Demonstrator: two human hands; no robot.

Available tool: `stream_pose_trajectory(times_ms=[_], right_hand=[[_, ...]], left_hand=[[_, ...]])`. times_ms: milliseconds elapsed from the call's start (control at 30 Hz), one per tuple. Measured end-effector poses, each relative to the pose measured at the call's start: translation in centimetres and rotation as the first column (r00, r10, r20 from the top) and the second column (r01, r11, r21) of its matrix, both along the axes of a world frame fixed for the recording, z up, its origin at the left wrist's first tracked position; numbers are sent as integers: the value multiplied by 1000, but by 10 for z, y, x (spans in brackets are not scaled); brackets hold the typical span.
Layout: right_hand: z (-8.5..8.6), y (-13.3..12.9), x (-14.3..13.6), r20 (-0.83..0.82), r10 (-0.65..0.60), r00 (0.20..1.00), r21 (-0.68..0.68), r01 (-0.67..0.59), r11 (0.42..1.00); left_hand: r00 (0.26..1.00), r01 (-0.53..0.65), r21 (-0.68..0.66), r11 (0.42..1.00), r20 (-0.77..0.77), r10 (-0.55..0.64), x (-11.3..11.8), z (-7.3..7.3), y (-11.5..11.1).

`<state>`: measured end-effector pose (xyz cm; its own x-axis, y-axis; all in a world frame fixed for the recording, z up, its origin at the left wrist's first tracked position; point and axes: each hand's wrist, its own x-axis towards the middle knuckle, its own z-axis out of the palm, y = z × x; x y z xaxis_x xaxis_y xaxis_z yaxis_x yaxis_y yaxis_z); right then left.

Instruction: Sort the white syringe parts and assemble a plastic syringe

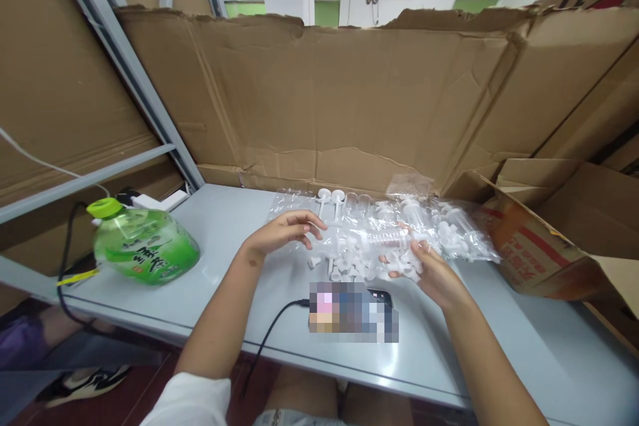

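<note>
My left hand [292,229] hovers over the left side of the plastic parts, its fingers loosely curved and apart, with nothing plainly in them. On the right, my right hand [434,273] closes its thumb and fingers around some small white plastic parts [402,265]. A clear ridged plastic cylinder [384,238] lies between the hands. Below it is a loose pile of small white plastic parts [349,268]. Behind it, white disc-ended rods [324,197] and more ridged cylinders [357,203] lie on or in clear plastic bags [474,239]; which is hard to tell.
A pixelated phone [349,309] with a black cable [272,333] lies near the front edge of the grey table [224,293]. At left lies a green bottle [150,246]. An open cardboard box [524,246] stands at right; cardboard sheets [349,93] wall off the back.
</note>
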<state>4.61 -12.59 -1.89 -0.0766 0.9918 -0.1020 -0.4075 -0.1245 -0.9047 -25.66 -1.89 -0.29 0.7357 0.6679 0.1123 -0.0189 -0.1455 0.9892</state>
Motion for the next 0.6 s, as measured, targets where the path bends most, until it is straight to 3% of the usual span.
stream_pose_trajectory(times_ms=[200,333,500,600], right_hand=[[1,-2,3,51,21,999,-15,-20,1000],[2,-4,4,97,67,993,-29,-64,998],[2,-5,4,167,90,982,-20,-88,996],[2,-6,5,159,91,983,1,-92,996]], left_hand=[[979,112,-19,994,-169,-114,3,-3,3],[982,141,71,988,-136,-130,8,-5,2],[947,282,61,957,-176,-268,15,-5,-2],[945,279,68,958,-195,-261,20,-7,-3]])
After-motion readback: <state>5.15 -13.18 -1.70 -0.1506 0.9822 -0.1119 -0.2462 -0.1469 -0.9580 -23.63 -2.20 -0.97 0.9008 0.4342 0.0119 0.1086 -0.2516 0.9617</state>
